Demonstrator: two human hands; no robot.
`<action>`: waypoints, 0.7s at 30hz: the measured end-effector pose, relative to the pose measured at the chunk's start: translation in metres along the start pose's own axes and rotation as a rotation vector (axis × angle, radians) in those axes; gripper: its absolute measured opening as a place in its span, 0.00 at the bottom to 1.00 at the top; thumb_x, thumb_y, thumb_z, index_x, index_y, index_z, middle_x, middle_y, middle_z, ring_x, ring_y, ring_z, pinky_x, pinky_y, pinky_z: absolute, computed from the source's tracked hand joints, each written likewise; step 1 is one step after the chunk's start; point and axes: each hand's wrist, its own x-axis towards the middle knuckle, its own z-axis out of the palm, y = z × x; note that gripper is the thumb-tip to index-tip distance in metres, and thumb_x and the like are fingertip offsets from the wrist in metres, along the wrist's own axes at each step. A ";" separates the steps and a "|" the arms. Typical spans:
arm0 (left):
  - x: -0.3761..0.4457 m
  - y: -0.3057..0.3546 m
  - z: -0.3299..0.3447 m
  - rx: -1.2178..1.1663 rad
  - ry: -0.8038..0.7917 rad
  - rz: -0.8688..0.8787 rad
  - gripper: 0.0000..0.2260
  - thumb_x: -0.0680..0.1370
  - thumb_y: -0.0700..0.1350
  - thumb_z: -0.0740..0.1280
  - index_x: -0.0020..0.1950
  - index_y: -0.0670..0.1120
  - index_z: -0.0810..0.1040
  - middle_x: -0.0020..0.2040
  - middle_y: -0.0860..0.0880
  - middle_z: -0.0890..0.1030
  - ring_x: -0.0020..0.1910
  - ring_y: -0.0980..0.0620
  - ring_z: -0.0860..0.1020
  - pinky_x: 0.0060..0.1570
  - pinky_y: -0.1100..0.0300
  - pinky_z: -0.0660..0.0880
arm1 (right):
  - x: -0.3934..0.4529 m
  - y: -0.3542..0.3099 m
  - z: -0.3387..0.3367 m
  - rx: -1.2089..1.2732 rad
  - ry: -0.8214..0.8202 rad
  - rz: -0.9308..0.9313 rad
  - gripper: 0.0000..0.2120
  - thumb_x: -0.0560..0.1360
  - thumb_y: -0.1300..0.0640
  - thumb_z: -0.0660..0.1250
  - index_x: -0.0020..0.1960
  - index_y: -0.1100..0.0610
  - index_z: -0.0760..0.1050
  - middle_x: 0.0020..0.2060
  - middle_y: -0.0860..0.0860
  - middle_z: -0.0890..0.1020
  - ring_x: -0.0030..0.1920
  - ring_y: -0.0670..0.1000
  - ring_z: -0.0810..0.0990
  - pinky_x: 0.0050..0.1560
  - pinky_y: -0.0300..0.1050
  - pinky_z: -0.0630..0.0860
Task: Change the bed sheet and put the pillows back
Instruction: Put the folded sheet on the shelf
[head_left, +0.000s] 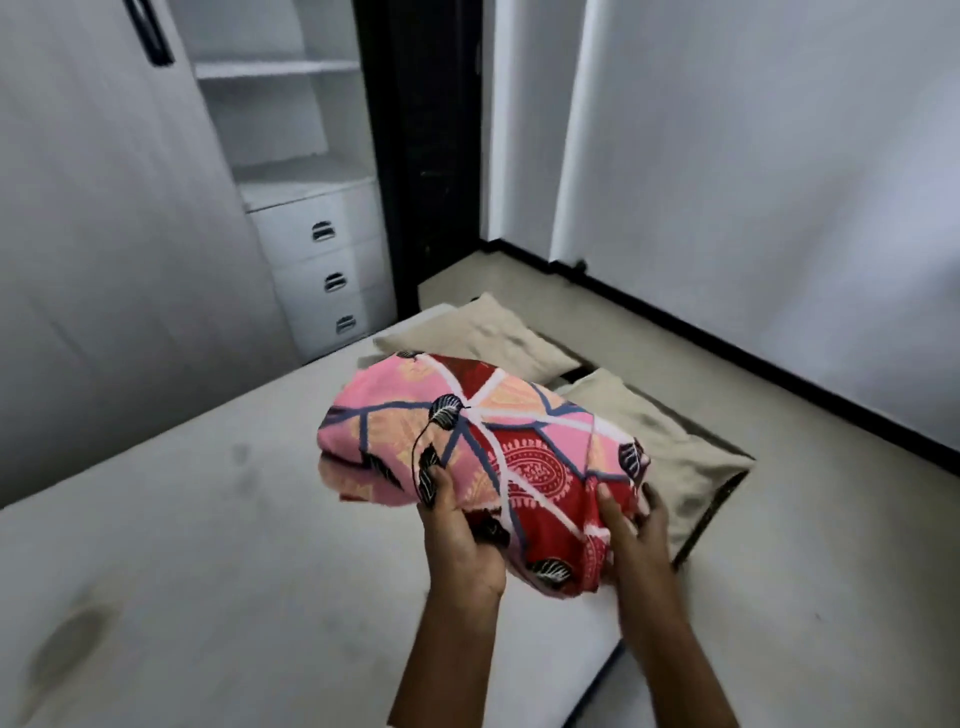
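A folded bed sheet (483, 457), pink and red with blue lines and leaf prints, is held above the bare mattress (197, 545). My left hand (457, 540) grips its near left edge, thumb on top. My right hand (631, 530) grips the near right end. Two beige pillows lie beyond the bundle: one (478, 338) at the mattress's far corner, the other (670, 447) on the floor beside the mattress's right edge.
The mattress is low and stained at the left. A white wardrobe with shelves and three drawers (327, 275) stands at the back left. A dark doorway (431, 145) is behind. Beige floor (831, 597) runs along the white wall on the right.
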 end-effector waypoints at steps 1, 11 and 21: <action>-0.005 -0.022 0.021 -0.038 -0.015 -0.009 0.22 0.77 0.55 0.59 0.70 0.48 0.69 0.63 0.43 0.76 0.58 0.42 0.77 0.49 0.48 0.76 | 0.004 -0.009 -0.019 0.066 -0.015 0.045 0.49 0.55 0.38 0.78 0.70 0.48 0.62 0.60 0.50 0.78 0.56 0.52 0.80 0.57 0.53 0.77; -0.039 -0.200 0.198 0.001 -0.203 -0.160 0.18 0.80 0.52 0.58 0.64 0.43 0.73 0.52 0.43 0.82 0.42 0.48 0.83 0.32 0.57 0.79 | 0.079 -0.118 -0.218 0.274 0.034 0.044 0.50 0.49 0.47 0.83 0.67 0.53 0.67 0.55 0.56 0.82 0.52 0.58 0.82 0.47 0.55 0.81; 0.067 -0.323 0.344 0.181 -0.232 -0.131 0.18 0.66 0.41 0.74 0.56 0.44 0.79 0.51 0.46 0.83 0.50 0.46 0.80 0.49 0.53 0.79 | 0.253 -0.207 -0.353 0.138 0.273 -0.236 0.50 0.37 0.40 0.82 0.56 0.58 0.76 0.46 0.52 0.85 0.44 0.50 0.84 0.38 0.41 0.80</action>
